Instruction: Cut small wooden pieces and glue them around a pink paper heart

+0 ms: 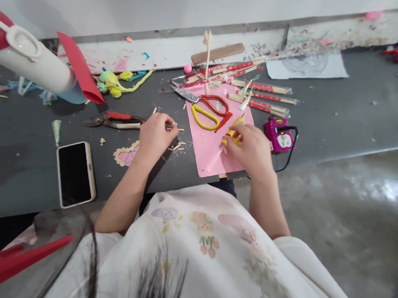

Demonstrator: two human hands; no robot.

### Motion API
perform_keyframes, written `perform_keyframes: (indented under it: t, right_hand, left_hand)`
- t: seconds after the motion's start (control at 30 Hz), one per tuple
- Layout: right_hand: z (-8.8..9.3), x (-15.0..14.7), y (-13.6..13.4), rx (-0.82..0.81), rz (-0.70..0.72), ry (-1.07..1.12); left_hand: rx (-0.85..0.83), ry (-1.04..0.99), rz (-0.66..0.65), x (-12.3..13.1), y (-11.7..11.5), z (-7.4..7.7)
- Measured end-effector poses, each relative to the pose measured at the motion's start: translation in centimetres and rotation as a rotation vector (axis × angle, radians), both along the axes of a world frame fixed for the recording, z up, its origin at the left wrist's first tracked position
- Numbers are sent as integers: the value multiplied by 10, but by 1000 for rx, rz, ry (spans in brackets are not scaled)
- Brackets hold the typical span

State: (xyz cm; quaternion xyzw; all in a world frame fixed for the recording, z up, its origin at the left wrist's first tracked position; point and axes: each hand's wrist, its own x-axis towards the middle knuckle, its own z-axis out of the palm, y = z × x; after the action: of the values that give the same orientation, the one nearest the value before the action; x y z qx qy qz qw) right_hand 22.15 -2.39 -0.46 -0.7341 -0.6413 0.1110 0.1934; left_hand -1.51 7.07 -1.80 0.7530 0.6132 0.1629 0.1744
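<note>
My left hand (158, 131) is closed in a pinch over the table, with a short wooden stick piece (174, 123) at its fingertips. Under and beside it lie several cut stick pieces (177, 146) and crumbs. A pink paper shape edged with small wood bits (126, 155) lies left of my left wrist, partly hidden by the forearm. My right hand (251, 147) is wrapped round a yellow glue gun (238, 122) above a pink sheet (202, 155). The gun's nozzle points away from me, and a clear glue stick (216, 157) trails from its back.
Red-and-yellow-handled scissors (205, 116) rest on the pink sheet. Red-handled snips (115, 121) lie behind my left hand. Bundled wooden sticks (260, 101) lie at the back. A phone (74, 173), a large bottle (43, 64) and a purple box with a black cable (278, 134) flank the work area.
</note>
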Motion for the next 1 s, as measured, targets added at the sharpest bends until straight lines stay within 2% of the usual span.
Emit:
perform_keyframes:
  t: [0.07,0.17,0.3,0.43,0.57,0.73,1.0]
  right_hand:
    - [3,17,-13,-8,-96,-67]
    - [0,31,-27,-69,-100,-137]
    - [-6,28,-30,-184,-65,-200]
    - [-10,21,-23,-234,-79,-254]
    - [-13,21,-16,-241,-53,-285]
    - [-17,23,-17,-213,-33,-319]
    - [-16,28,-21,-186,-33,-279]
  left_hand:
    - [-53,-113,27,-2,-4,5]
    - [-161,-360,37,-2,-9,9]
    - [-343,-669,65,2,-17,10]
    - [-471,-848,66,7,-23,9]
    - [-546,-942,70,12,-28,6]
    - [-537,-987,45,13,-31,4]
    - [-557,-1033,27,15,-32,8]
